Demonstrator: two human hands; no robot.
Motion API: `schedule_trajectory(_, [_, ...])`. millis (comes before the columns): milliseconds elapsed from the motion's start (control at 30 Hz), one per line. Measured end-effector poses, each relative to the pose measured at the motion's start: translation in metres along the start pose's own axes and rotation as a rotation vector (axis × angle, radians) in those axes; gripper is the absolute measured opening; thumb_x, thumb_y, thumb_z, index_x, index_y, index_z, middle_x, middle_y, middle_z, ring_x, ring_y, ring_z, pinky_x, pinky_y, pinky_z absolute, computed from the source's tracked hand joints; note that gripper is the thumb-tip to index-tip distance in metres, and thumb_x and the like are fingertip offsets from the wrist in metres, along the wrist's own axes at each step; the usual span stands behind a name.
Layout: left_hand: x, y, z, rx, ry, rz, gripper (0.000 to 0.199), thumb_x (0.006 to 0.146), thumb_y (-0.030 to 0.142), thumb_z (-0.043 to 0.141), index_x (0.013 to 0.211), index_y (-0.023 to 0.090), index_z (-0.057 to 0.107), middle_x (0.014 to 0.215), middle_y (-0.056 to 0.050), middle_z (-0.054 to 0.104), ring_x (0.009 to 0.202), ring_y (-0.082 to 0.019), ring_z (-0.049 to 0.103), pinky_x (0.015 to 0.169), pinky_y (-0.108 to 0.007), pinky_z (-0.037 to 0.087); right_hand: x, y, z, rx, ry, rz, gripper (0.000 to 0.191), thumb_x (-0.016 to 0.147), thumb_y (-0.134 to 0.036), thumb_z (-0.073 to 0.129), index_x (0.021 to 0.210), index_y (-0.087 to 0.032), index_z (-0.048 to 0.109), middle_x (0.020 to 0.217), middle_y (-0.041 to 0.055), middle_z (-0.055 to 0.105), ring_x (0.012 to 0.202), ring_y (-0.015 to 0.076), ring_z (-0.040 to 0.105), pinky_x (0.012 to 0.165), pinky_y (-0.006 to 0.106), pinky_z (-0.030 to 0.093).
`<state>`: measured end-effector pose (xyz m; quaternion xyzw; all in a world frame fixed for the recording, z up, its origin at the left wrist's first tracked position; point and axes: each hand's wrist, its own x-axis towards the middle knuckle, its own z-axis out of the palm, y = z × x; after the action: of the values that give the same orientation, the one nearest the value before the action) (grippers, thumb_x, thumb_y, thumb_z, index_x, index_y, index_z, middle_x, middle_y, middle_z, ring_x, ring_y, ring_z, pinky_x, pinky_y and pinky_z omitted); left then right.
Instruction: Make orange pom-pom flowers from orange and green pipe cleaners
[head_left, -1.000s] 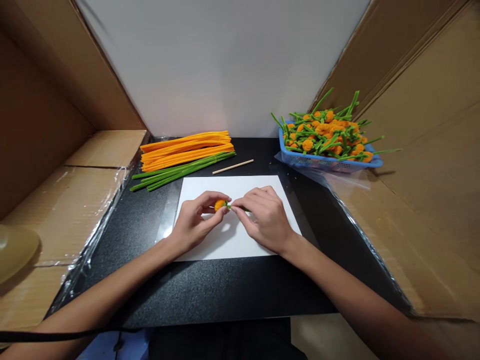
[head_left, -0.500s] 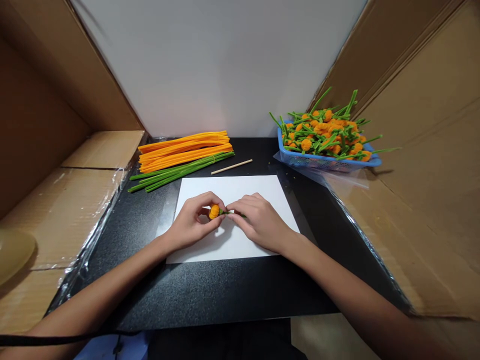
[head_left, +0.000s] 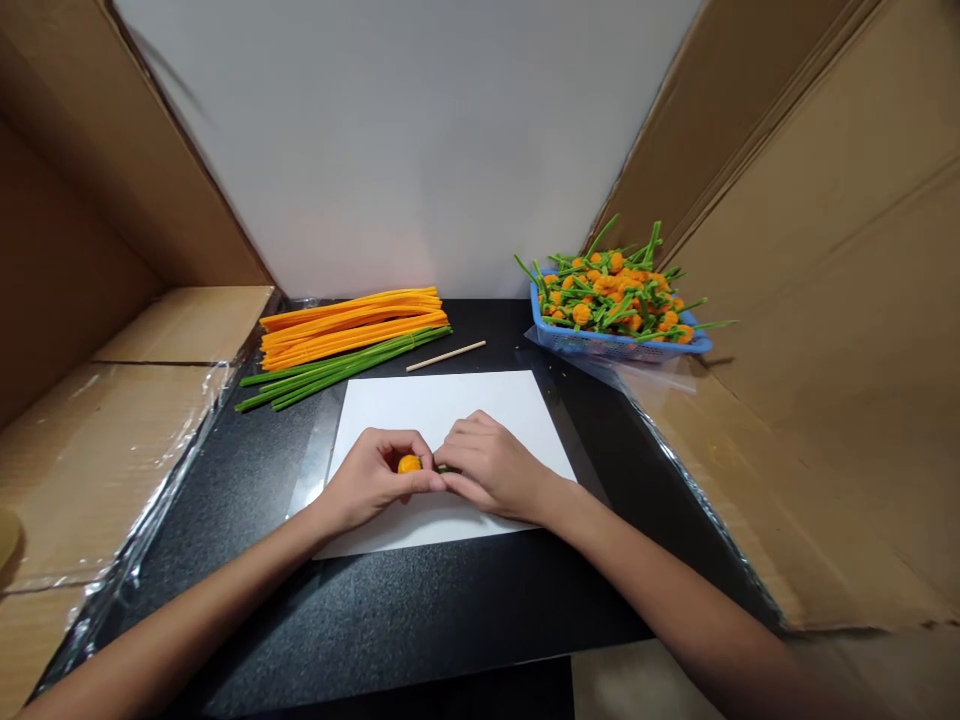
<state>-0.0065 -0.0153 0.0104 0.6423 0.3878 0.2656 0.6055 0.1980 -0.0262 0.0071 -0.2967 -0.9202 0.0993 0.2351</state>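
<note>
At the far left, a rounded tan object (head_left: 7,535), cut off by the frame edge, rests beside a brown corrugated cardboard sheet (head_left: 127,410) edged with shiny clear film. To its right, on a black speckled tabletop (head_left: 420,610), lie 2 adjoining bundles: fuzzy orange stems (head_left: 349,328) behind, fuzzy green stems (head_left: 341,370) in front. Nearer the viewer, the left hand (head_left: 364,485) curls over a white rectangular sheet (head_left: 435,400), its thumb and index finger closed around a small, rounded, fuzzy orange flower head (head_left: 409,464). The flower head lies within the curl of this hand, above the left half of the sheet. A thin pale wooden stick (head_left: 446,356) lies obliquely behind the sheet. The right hand (head_left: 495,468) meets the left at the fingertips; its thumb and fingers are pinched on a short green stem (head_left: 448,469), partly hidden by them. Farther right, at the rear, a blue perforated plastic basket (head_left: 622,346) is heaped with orange flowers on green stems (head_left: 604,288), several projecting beyond its rim. Clear plastic film (head_left: 660,376) extends from under the basket towards a tall brown cardboard panel (head_left: 825,350) at the far right.
</note>
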Motion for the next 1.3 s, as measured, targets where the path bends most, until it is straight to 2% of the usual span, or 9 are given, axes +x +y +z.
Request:
schedule_trajectory(100, [-0.002, -0.003, 0.002, -0.075, -0.027, -0.047, 0.029, 0.068, 0.038, 0.079, 0.064, 0.014, 0.063, 0.046, 0.006, 0.052, 0.04, -0.005, 0.038, 0.04, -0.017, 0.026, -0.001, 0.002, 0.004, 0.035, 0.002, -0.06, 0.027, 0.101, -0.029, 0.048, 0.086, -0.016, 0.066, 0.078, 0.0035, 0.07, 0.077, 0.0169, 0.057, 0.075, 0.031, 0.036])
schedule_trajectory(233, [-0.002, -0.008, 0.004, -0.095, -0.057, -0.028, 0.033, 0.073, 0.041, 0.075, 0.058, 0.014, 0.062, 0.042, 0.006, 0.047, 0.038, -0.004, 0.034, 0.04, -0.017, 0.023, -0.001, 0.004, 0.003, 0.105, -0.045, -0.117, 0.026, 0.101, -0.028, 0.048, 0.088, -0.017, 0.067, 0.077, 0.0026, 0.071, 0.077, 0.0155, 0.059, 0.075, 0.029, 0.038])
schedule_trajectory(467, [-0.002, -0.014, 0.01, -0.11, 0.103, -0.024, 0.054, 0.076, 0.053, 0.068, 0.043, 0.015, 0.049, 0.037, 0.005, 0.037, 0.038, -0.004, 0.026, 0.041, -0.02, 0.018, 0.0, 0.006, 0.003, 0.147, -0.05, -0.116, 0.021, 0.1, -0.022, 0.051, 0.092, -0.018, 0.07, 0.08, 0.0027, 0.073, 0.083, 0.0149, 0.064, 0.081, 0.03, 0.042])
schedule_trajectory(700, [-0.003, -0.017, 0.014, -0.26, 0.178, -0.053, 0.058, 0.071, 0.057, 0.072, 0.042, 0.016, 0.043, 0.038, 0.007, 0.032, 0.039, -0.004, 0.023, 0.042, -0.021, 0.015, 0.002, 0.004, 0.002, 0.244, 0.062, -0.104, 0.024, 0.1, -0.026, 0.052, 0.087, -0.018, 0.071, 0.08, 0.0033, 0.075, 0.082, 0.0143, 0.067, 0.082, 0.028, 0.045])
schedule_trajectory(900, [-0.002, -0.008, 0.008, -0.298, 0.259, -0.057, 0.061, 0.064, 0.059, 0.077, 0.04, 0.017, 0.04, 0.038, 0.007, 0.03, 0.039, -0.004, 0.023, 0.041, -0.021, 0.014, 0.001, 0.002, -0.003, 0.204, 0.111, -0.08, 0.028, 0.101, -0.024, 0.048, 0.087, -0.015, 0.071, 0.074, 0.0043, 0.073, 0.076, 0.0143, 0.067, 0.08, 0.029, 0.046])
schedule_trajectory(1100, [-0.001, -0.006, -0.002, -0.223, 0.205, -0.052, 0.061, 0.066, 0.062, 0.074, 0.04, 0.017, 0.041, 0.037, 0.006, 0.03, 0.038, -0.004, 0.023, 0.041, -0.022, 0.014, -0.002, 0.004, -0.002, 0.168, 0.131, -0.081, 0.03, 0.099, -0.018, 0.043, 0.087, -0.016, 0.07, 0.074, 0.0042, 0.072, 0.077, 0.0146, 0.068, 0.082, 0.03, 0.048])
schedule_trajectory(1300, [-0.002, 0.0, 0.001, -0.239, 0.226, -0.053, 0.066, 0.062, 0.069, 0.072, 0.038, 0.017, 0.039, 0.038, 0.006, 0.027, 0.039, -0.004, 0.021, 0.042, -0.022, 0.013, -0.001, 0.003, -0.004, 0.155, 0.123, -0.093, 0.031, 0.099, -0.019, 0.041, 0.085, -0.016, 0.068, 0.072, 0.0047, 0.07, 0.076, 0.015, 0.066, 0.08, 0.03, 0.049])
